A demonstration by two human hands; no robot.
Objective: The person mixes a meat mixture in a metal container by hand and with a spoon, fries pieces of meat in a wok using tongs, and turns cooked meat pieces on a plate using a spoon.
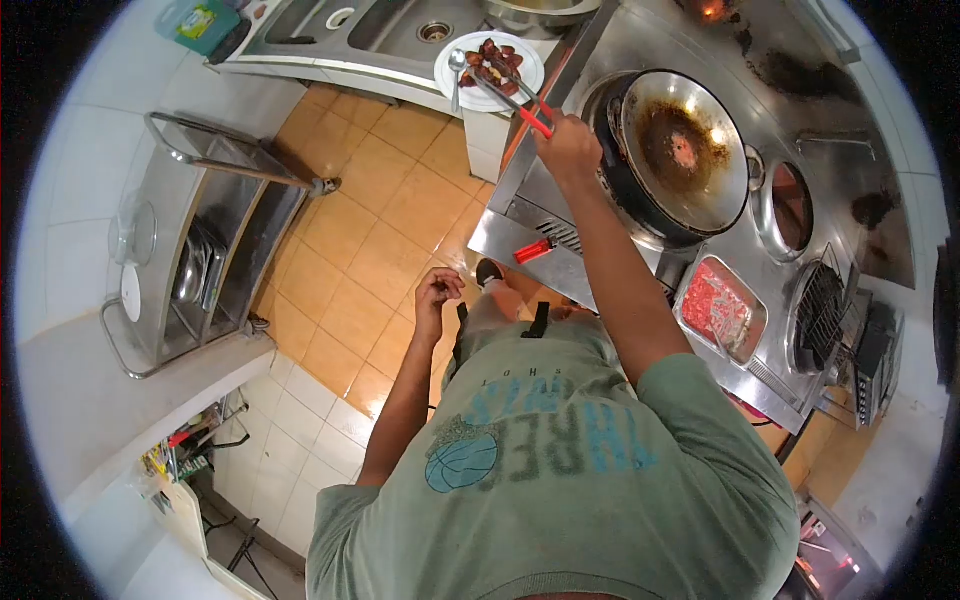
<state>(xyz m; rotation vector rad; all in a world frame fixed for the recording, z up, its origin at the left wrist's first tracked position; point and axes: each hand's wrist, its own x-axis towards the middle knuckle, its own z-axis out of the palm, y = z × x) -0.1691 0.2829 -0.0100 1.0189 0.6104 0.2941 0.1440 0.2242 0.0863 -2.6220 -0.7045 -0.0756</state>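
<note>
My right hand (568, 147) grips a pair of tongs (532, 112) by their red handles. The metal tips reach into the dark browned food pieces (492, 62) on a white plate (447, 92). A spoon (457, 72) rests on the plate's left side. Just right of this hand sits a large wok (665, 205), its inside stained brown with dark liquid at the bottom. My left hand (437, 290) hangs low in front of my body, fingers loosely curled, and I see nothing in it.
A red lighter-like item (534, 251) lies on the steel stove's front ledge. To the right are a metal tray (765, 325) of red raw-looking food and a wire rack (822, 315). Sinks (390, 35) line the back; a metal cart (235, 235) stands left.
</note>
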